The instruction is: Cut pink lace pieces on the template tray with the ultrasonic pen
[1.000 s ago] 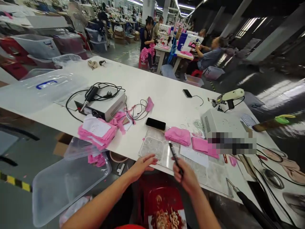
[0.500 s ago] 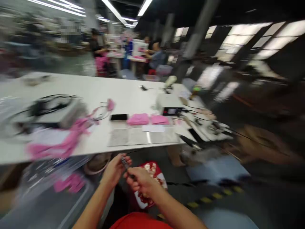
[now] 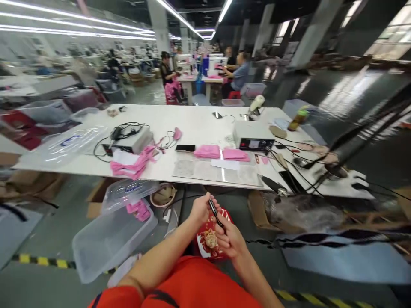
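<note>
Between my hands, below the table's near edge, is a slim black pen-like tool (image 3: 213, 208) with a shiny stretch; its exact kind is unclear. My left hand (image 3: 200, 208) closes around its upper end. The lower end lies in the curled fingers of my right hand (image 3: 230, 238), thumb along it. Under them is a red, white and tan patterned object (image 3: 209, 240), partly covered by my right hand. Beyond, on the white table (image 3: 199, 119), folded pink cloths (image 3: 207, 151) lie beside a black phone-like slab (image 3: 185, 148) and a clear plate (image 3: 205, 170).
Control boxes with cables, one at left (image 3: 138, 139) and one at right (image 3: 253, 136), stand on the table. A clear plastic bin (image 3: 105, 244) sits on the floor at left. Cables hang at the right. Several people work at machines farther back.
The view has swung left and steadied, so the table and hands appear farther right. Both hands still hold the black tool.
</note>
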`<action>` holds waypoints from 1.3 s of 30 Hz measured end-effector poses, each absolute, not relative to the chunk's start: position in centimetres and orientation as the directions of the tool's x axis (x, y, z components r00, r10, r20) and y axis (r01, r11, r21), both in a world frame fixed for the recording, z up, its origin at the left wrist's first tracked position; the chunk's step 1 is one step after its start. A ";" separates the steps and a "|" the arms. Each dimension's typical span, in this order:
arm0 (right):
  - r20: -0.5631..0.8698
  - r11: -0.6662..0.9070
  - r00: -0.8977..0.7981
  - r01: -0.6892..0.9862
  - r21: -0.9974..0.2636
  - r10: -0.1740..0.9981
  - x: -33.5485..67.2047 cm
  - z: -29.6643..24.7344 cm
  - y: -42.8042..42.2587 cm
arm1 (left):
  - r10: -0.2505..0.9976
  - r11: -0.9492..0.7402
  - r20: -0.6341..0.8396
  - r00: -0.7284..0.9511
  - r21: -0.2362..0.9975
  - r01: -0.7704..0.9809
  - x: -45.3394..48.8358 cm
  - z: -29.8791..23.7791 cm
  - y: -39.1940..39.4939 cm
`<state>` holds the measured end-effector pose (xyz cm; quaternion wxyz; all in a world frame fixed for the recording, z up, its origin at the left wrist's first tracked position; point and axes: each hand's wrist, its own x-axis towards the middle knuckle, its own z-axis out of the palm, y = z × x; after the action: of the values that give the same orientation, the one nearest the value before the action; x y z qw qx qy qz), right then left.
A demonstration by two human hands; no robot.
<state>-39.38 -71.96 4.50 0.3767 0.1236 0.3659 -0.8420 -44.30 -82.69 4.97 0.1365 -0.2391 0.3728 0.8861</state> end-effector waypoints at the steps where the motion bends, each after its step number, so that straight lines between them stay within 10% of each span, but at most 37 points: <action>1: -0.480 -0.445 -0.684 0.726 -0.525 -0.549 -39.4 4.5 -71.9 | 0.026 -0.693 -0.550 -0.835 0.591 -0.412 -44.3 4.6 -82.4; 11: -0.413 -0.350 -0.742 0.633 -0.690 -0.528 -36.3 4.5 -74.2 | -0.346 -0.753 -0.440 -0.829 0.657 -0.035 -50.8 7.4 -98.6; 16: -0.311 -0.466 -0.824 0.533 -0.706 -0.473 -45.2 4.4 -77.2 | -0.085 -0.738 -0.434 -0.897 0.633 -0.236 -52.1 5.5 -100.9; 20: -0.410 -0.137 -0.757 0.541 -0.830 -0.509 -52.5 2.4 -82.3 | 0.096 -0.652 -0.452 -0.887 0.645 -0.399 -52.3 2.4 -101.2; 28: -0.442 0.112 -0.707 0.463 -0.879 -0.551 -60.0 -1.3 -95.4 | 0.054 -0.534 -0.448 -0.892 0.742 -0.405 -56.8 0.9 -107.9; 39: -0.347 -0.139 -0.827 0.445 -0.884 -0.441 -68.2 0.9 -100.2 | -0.676 -0.492 -0.560 -0.478 0.827 -0.272 -57.3 -2.2 -126.5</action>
<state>-68.20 -100.17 0.92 0.2938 0.0018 0.5868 -0.7546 -57.32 -126.46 -2.16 -0.1422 -0.4907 0.4834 0.7109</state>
